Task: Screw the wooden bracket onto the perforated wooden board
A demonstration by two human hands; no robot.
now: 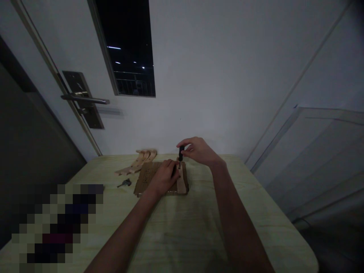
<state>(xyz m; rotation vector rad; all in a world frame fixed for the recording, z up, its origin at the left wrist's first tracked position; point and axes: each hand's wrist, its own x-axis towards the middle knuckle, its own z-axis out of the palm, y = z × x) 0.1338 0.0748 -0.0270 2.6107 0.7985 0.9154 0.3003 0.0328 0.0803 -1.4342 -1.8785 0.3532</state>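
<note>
My right hand is closed around the black handle of a screwdriver, held upright with its shaft pointing down. The tip meets a pale wooden piece lying on a brown cardboard slab. From the left, my left hand grips the wooden piece beside the tip, its thumb and fingers bent around the working spot. Any screw under the tip is too small to make out. Several curved wooden pieces lie behind the cardboard on the left, and a small heap of screws sits nearer.
All this rests on a light wood-grain table against a white door with a metal handle and a dark window. A pixelated patch covers the table's left side. A white panel stands at right.
</note>
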